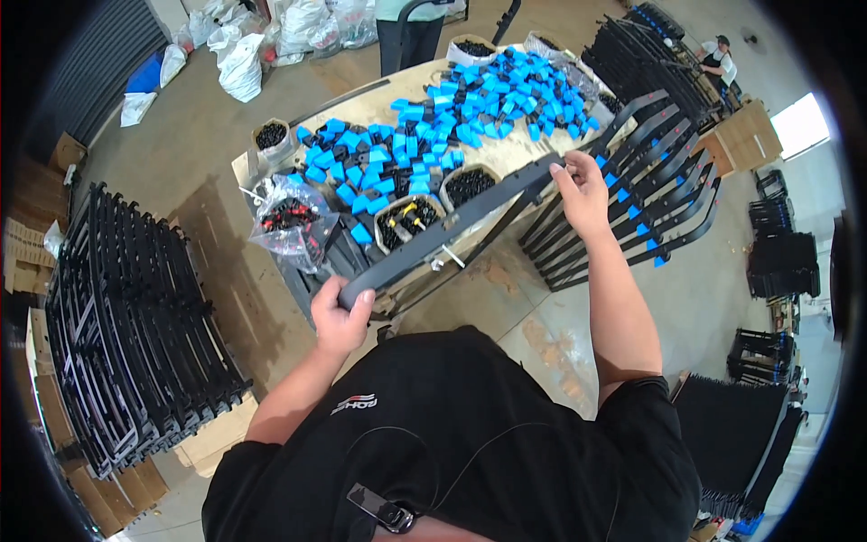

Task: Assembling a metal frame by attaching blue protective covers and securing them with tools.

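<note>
Both my hands hold a long black frame bar (pixel 452 220) slantwise in front of the table, its left end lower and nearer to me. My left hand (pixel 341 318) is wrapped round the lower left end, thumb on top. Near the upper right end, my right hand (pixel 582 192) grips the bar with thumb and fingers. Behind the bar sit open bags of small black parts (pixel 470 186), one with a few yellow-handled tools (pixel 411 219) lying on it. A heap of blue-and-black plastic pieces (pixel 506 98) spreads over the table (pixel 348 107).
Curved black frames (pixel 664 172) with blue pieces stand in a row at right. Stacked black frames (pixel 135 325) fill the left. A clear bag of red and black parts (pixel 291 221) lies at the table's left corner. Another person (pixel 411 36) stands beyond the table.
</note>
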Action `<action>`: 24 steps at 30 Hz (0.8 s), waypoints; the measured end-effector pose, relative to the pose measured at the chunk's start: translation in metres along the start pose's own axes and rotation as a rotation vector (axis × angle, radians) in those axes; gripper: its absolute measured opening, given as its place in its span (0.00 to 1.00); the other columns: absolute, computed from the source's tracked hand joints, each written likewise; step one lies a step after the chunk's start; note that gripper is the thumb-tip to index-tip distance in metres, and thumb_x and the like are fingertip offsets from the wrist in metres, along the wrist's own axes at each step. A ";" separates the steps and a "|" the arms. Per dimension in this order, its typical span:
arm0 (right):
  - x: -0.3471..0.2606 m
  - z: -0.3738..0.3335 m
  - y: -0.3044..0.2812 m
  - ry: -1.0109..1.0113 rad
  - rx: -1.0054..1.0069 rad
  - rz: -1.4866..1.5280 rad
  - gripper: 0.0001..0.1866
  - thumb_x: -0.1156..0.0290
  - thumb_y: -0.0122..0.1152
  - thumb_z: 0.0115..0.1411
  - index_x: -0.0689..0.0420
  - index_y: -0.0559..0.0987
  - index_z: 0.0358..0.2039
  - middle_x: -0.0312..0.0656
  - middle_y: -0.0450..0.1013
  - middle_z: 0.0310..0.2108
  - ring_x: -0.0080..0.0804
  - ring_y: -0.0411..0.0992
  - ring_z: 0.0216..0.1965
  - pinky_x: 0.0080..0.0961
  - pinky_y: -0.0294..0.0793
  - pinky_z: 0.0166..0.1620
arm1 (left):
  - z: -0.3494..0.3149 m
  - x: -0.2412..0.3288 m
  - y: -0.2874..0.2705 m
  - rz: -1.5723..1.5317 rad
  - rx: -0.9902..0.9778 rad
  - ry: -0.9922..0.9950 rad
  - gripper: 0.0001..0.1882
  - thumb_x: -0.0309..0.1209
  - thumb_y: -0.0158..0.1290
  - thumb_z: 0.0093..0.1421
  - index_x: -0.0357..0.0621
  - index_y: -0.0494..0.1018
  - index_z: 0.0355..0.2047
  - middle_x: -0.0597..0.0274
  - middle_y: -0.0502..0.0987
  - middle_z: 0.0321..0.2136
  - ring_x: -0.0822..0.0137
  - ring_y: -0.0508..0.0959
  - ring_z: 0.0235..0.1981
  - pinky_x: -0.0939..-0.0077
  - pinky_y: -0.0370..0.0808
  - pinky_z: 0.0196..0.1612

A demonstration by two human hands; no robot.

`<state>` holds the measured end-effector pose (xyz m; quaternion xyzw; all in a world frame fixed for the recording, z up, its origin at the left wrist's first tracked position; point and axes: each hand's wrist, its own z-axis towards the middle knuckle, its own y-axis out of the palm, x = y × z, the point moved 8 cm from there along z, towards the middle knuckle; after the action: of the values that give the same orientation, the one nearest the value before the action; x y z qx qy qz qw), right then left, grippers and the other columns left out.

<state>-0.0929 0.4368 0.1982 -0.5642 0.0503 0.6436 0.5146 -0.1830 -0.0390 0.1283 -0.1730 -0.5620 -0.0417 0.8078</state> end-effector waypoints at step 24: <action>0.038 0.081 0.068 0.075 -0.613 0.126 0.25 0.52 0.63 0.60 0.66 0.79 0.23 0.49 0.71 0.16 0.37 0.69 0.19 0.38 0.68 0.28 | -0.011 -0.011 -0.003 -0.010 0.665 -0.240 0.21 0.42 0.39 0.73 0.41 0.69 0.28 0.66 0.67 0.21 0.74 0.66 0.21 0.77 0.63 0.26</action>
<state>-0.1900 0.4806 0.1631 -0.7124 -0.0921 0.6381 0.2772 -0.1775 -0.0466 0.1151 0.0988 -0.6367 0.1602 0.7478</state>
